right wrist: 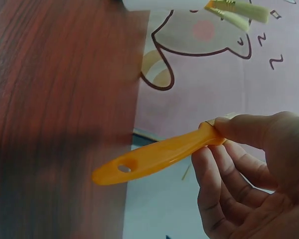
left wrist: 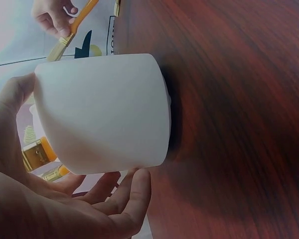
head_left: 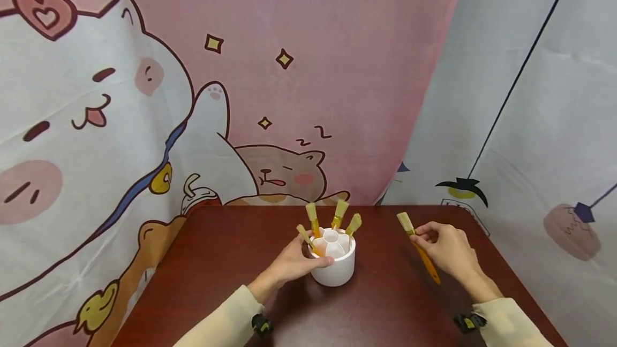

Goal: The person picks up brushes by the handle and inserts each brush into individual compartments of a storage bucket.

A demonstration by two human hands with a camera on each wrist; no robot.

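A white round holder [head_left: 333,273] with petal-shaped compartments stands on the table. Several paintbrushes [head_left: 340,210] lean in it, pale bristles up, their orange handles mostly hidden inside. My left hand [head_left: 294,262] grips the holder from its left side, thumb at the near rim and fingers behind; the left wrist view shows them around the white wall [left wrist: 104,114]. To the right of the holder, my right hand [head_left: 448,248] pinches another paintbrush [head_left: 427,263] near its metal band. Its bristles point up and left, and its orange handle [right wrist: 154,157] with a hanging hole slants down, above the table.
The dark reddish wooden table [head_left: 231,283] reaches back to a hanging pink cloth [head_left: 347,68] printed with cartoon cats. A pale printed cloth [head_left: 540,122] hangs along the right side. Dark devices [head_left: 262,325] are strapped at both wrists, over light sleeves.
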